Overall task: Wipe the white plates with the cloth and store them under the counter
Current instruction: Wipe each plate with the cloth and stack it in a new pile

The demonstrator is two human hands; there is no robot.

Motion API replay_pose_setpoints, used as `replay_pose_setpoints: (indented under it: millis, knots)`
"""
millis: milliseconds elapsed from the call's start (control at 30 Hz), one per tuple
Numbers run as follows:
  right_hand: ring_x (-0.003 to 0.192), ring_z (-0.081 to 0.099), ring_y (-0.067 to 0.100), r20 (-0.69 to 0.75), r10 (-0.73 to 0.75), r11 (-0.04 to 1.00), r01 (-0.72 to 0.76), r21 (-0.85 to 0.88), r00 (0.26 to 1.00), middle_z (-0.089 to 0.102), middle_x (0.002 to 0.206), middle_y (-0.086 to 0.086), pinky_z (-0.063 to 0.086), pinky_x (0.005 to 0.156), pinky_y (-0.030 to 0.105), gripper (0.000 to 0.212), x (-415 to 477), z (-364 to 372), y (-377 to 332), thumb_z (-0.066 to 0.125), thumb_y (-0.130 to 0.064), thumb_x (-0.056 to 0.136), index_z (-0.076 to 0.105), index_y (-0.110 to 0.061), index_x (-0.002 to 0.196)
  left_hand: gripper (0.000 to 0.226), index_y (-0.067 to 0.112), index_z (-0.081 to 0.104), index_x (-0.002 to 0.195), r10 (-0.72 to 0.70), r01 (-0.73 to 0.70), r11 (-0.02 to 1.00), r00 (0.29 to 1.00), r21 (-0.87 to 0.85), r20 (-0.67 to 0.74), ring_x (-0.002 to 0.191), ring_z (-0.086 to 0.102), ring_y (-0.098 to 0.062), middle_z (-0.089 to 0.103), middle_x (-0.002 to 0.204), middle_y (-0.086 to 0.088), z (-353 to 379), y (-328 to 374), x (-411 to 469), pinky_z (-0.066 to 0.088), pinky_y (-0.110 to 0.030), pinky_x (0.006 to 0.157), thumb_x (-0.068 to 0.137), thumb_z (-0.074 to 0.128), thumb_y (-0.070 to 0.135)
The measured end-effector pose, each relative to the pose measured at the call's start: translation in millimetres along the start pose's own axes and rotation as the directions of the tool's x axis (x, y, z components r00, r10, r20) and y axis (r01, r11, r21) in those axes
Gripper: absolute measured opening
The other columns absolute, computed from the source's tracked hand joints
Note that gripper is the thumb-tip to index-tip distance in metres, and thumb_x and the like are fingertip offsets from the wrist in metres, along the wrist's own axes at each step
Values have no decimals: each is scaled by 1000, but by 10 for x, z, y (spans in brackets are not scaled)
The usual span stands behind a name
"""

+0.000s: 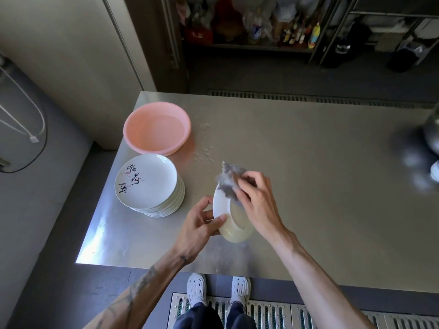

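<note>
– White plate (pixel 234 222): location and attitude?
– It is sitting between both hands, over the front part of the tabletop (pixel 308 174), and tilting steeply on edge. Its visible long axis is running from the far rim, under the cloth, back toward the person. I cannot tell whether the low edge is touching the steel.
– Left grip (pixel 199 224)?
– It is clenching on the plate's left rim, thumb lying over the rim and fingers curling behind. It is doing the supporting.
– Right grip (pixel 259 205)?
– It is grasping the grey cloth (pixel 229 180) in a bunch, fingers curling round it and pressing it on the far upper rim. The rest of the plate's face is lying toward the wrist from the cloth. I am judging that the coming stroke is calling for a pull down that axis, toward the body.
– Work outstanding?
– 1 stack of plates (pixel 147 184) is standing just left of the held plate, nearer the left grip. A pink basin (pixel 156 128) is standing just behind the stack. The storage below is not showing. I am judging the task as early, with wiping under way.
– Risk?
– Water droplets (pixel 202 154) are lying on the steel beyond the cloth. A damp rim is risking a slip from that 1 supporting hold.
</note>
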State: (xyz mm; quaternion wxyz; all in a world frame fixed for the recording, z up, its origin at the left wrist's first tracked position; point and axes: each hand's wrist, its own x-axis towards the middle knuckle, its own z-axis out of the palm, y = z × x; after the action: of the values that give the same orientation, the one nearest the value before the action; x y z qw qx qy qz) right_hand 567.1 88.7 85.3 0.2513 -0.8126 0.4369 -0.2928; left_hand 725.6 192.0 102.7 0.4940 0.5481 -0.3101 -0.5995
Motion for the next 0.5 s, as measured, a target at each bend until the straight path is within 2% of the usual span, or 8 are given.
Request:
replay_pose_setpoints:
  millis: [33, 100, 167, 200, 300, 400, 467, 500]
  knots:
    - [112, 48, 22, -5, 21, 1000, -21, -5, 1000, 51, 126, -1, 48, 97, 35, 33, -2, 13, -8, 54, -33, 104, 68, -26, 133, 34, 4, 53, 121, -6, 6, 1000, 1000, 1, 5, 100, 70, -40, 73, 108, -25, -5, -13, 2, 55, -61, 93, 93, 67, 14]
    - [114, 48, 22, 30, -75, 996, 76, -38, 997, 52, 127, 0, 46, 102, 29, 31, -65, 46, -99, 59, -29, 103, 68, -27, 133, 34, 4, 53, 125, 1, -1, 1000, 1000, 5, -5, 107, 68, -45, 72, 112, -26, -7, -20, 24, 56, -61, 93, 95, 68, 9]
    - [116, 48, 22, 75, -189, 979, 194, -63, 979, 53, 128, 1, 43, 104, 26, 39, -134, 63, -133, 62, -26, 101, 64, -29, 140, 31, 6, 57, 128, 18, -18, 1000, 1000, 23, -1, 107, 70, -43, 72, 114, -24, 6, -17, 40, 58, -56, 92, 98, 65, 3]
    - [116, 49, 22, 61, -178, 982, 182, -57, 982, 53, 127, 1, 43, 104, 26, 39, -118, 55, -112, 61, -28, 102, 63, -30, 141, 30, 6, 57, 128, 20, -21, 999, 1000, 32, 13, 106, 70, -41, 72, 114, -23, 11, -17, 47, 59, -54, 91, 99, 63, 1]
    - [108, 50, 20, -33, 47, 999, -47, 9, 998, 50, 120, -2, 44, 97, 24, 38, -43, 53, 93, 51, -38, 105, 65, -27, 138, 25, 5, 55, 124, 3, -5, 999, 998, 36, 59, 100, 72, -36, 73, 109, -24, 17, -32, 68, 59, -50, 88, 100, 60, 1]
    - [101, 55, 17, -97, 231, 973, -227, 47, 968, 52, 113, -2, 42, 92, 19, 27, -41, 33, 393, 55, -29, 106, 71, -21, 126, 20, 4, 55, 119, 4, -9, 998, 997, 63, 76, 93, 71, -32, 74, 103, -24, 30, -35, 99, 60, -47, 85, 100, 60, 2]
    - [95, 57, 15, -85, 419, 903, -405, 142, 904, 58, 102, 0, 40, 81, 10, 19, -63, -24, 552, 55, -22, 106, 74, -20, 109, 18, 3, 56, 117, 35, -43, 995, 995, 91, 94, 89, 70, -28, 75, 99, -23, 36, -38, 125, 58, -40, 81, 99, 61, 2]
    - [89, 58, 15, -67, 526, 838, -503, 213, 848, 60, 93, -1, 40, 75, 10, 21, -73, -70, 610, 55, -21, 106, 72, -22, 95, 16, 4, 57, 115, 58, -72, 990, 992, 120, 112, 87, 68, -27, 75, 97, -21, 33, -44, 142, 55, -37, 78, 99, 62, 3]
